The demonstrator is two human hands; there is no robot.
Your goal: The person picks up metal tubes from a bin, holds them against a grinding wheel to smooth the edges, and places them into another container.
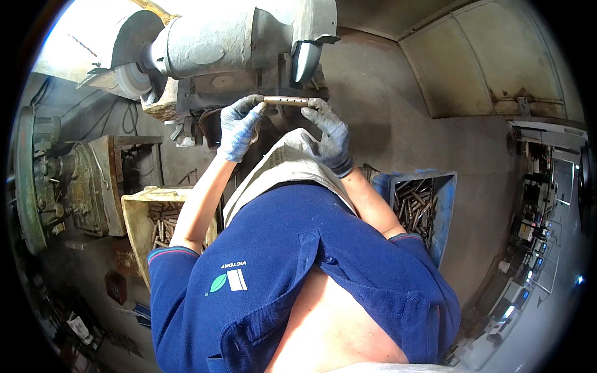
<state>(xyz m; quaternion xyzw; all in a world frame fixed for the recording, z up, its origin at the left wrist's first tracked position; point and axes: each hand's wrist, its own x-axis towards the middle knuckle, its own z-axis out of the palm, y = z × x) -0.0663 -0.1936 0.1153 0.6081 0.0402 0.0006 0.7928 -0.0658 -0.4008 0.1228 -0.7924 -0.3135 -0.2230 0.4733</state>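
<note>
Between my two gloved hands I hold a short metal tube (286,101) level, with a row of small holes along its side. My left hand (241,127), in a blue and grey knit glove, pinches the tube's left end. The right end is gripped by the fingertips of my right hand (329,137), whose glove is dark and worn. Just beyond the tube stands a bench grinder (211,43). Its right wheel (306,62) sits under a metal guard, close above the tube; a pale wheel (132,79) shows at the left.
A yellow bin (138,227) of metal tubes stands to my left, and a blue bin (443,214) of similar tubes to my right. A greasy machine (78,180) is at the far left. A large metal panel (485,62) rises at the back right.
</note>
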